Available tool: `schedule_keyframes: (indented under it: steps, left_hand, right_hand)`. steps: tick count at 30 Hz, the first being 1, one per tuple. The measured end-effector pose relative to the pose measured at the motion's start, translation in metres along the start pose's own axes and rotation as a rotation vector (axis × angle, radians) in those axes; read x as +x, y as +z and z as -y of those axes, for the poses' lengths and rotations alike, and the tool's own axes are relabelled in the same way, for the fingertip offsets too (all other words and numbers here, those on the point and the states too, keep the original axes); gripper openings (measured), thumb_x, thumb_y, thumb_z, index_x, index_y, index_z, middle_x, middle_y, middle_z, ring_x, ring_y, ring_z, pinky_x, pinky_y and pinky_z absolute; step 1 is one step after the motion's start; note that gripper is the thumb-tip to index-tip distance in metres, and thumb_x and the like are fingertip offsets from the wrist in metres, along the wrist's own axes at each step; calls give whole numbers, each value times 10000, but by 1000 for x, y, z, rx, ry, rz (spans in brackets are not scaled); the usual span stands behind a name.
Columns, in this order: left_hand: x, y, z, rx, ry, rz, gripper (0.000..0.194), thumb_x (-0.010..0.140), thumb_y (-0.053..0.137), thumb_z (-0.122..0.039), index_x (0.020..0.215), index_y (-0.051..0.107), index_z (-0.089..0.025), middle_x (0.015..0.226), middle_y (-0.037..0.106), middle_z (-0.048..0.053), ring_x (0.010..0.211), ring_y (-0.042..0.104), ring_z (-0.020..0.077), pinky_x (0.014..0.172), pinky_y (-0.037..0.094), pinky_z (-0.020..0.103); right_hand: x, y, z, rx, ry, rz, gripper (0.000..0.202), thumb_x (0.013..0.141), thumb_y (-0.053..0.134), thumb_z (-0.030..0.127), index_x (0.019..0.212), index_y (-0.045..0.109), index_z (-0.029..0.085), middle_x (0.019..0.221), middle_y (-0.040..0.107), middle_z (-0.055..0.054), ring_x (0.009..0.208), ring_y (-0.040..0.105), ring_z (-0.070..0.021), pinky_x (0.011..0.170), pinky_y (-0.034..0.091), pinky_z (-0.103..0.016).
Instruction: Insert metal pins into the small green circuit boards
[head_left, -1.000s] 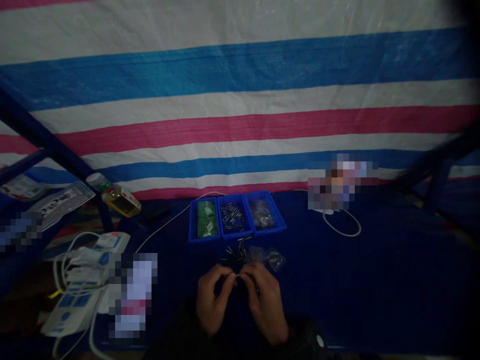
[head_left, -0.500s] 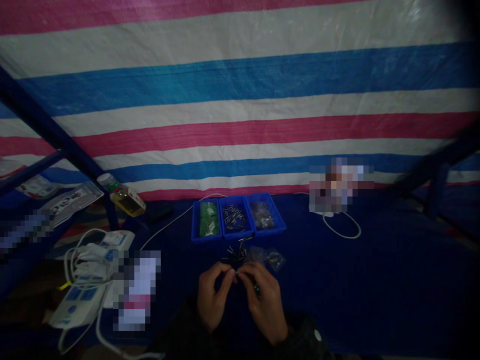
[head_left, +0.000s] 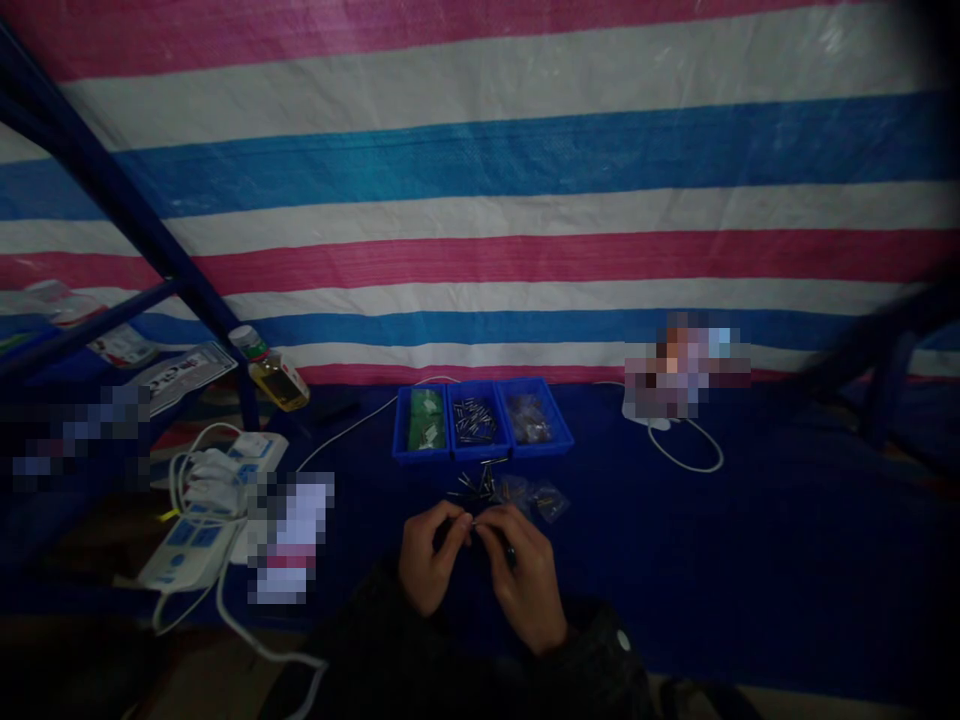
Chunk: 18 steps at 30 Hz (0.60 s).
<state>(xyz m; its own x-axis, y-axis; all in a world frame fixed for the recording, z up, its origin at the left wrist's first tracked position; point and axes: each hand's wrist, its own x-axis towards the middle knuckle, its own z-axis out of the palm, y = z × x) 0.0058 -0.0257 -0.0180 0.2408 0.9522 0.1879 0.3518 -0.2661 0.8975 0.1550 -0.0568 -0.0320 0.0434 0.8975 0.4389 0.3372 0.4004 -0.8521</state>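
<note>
My left hand (head_left: 429,562) and my right hand (head_left: 528,582) meet fingertip to fingertip over the dark blue surface. Thumb and forefinger of each are pinched on something small and pale; its kind cannot be made out. A small dark, shiny thing (head_left: 511,556) shows under the curled fingers of my right hand. Just beyond the fingertips lie several loose thin metal pins (head_left: 480,486). Beside them are two small clear bags, the right-hand bag (head_left: 549,502) with yellowish bits inside. Farther back, a blue three-part tray (head_left: 422,458) holds green packets (head_left: 427,420), metal pins (head_left: 474,421) and clear bags (head_left: 528,417).
To the left lie a white power strip (head_left: 187,560) with plugs and cables, and a blurred-out flat object (head_left: 296,540). A bottle of yellow liquid (head_left: 277,384) stands tilted near a blue frame post (head_left: 202,310). A white cable loop (head_left: 690,466) lies at right. Behind hangs a striped sheet (head_left: 480,150).
The camera view has tilted and shifted, so the left-hand items appear farther right and higher. Both hands keep their fingertip pinch, with hardly any movement over the surface.
</note>
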Motion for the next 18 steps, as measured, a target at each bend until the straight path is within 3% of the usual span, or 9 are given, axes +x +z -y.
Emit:
schedule_keyframes:
  steps: [8,13,18]
  left_hand:
    - [-2,0,3,27,9,20,401,1004,540,-345,646,592,-169,623,607,-5,612,590,132,653,415,240]
    - [-3,1,7,35,6,-23,399,1008,533,-340,650,582,-172,604,582,-15,590,571,122,630,399,233]
    - [-1,1,5,13,16,1,348,1003,534,-313,692,604,-174,657,621,-6,641,604,136,673,427,237]
  right_hand:
    - [-2,1,-3,-82,68,-15,242,1022,495,193,807,603,214,775,636,-11,714,612,-167,675,444,-283]
    - [-2,2,-4,-24,22,-15,147,999,538,170,1069,650,232,969,702,-36,879,671,-190,791,496,-294]
    - [0,3,-4,-1,13,11,207,1009,485,126,986,656,240,919,683,-25,854,656,-183,785,487,-300]
